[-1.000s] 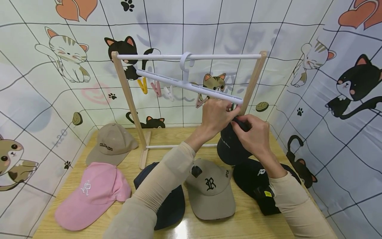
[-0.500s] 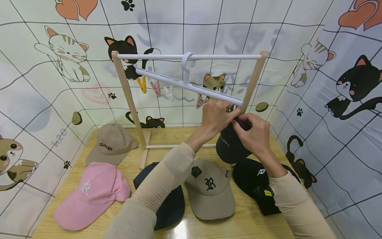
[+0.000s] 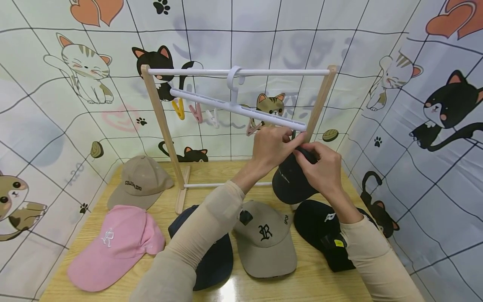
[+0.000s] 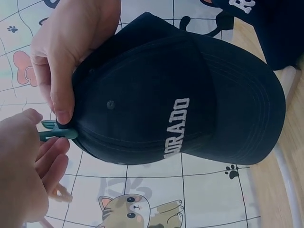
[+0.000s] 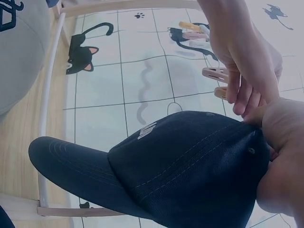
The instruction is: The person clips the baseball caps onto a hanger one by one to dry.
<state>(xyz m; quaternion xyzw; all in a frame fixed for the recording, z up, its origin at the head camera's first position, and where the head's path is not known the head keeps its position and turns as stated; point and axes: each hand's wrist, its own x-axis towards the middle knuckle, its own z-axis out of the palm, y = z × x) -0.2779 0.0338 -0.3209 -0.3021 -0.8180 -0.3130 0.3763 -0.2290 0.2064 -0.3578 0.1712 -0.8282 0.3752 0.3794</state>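
Note:
My left hand pinches a green clothespin below the low right end of the white hanger. The clip's tip touches the crown of a dark navy baseball cap with white lettering on its front. With thumb and fingers, my right hand grips the same crown beside the clip. The cap hangs brim down above the table. In the left wrist view the right hand shows above the left one. Whether the clip's jaws bite the fabric is hard to tell.
The hanger hooks over the white bar of a wooden rack, with yellow, pink and white clips on its left half. On the table lie a beige cap, a pink cap, a navy cap, a taupe cap and a black cap.
The navy cap has shifted slightly left and up in the head view. Both hands keep their hold almost in place, and the hanger stays tilted.

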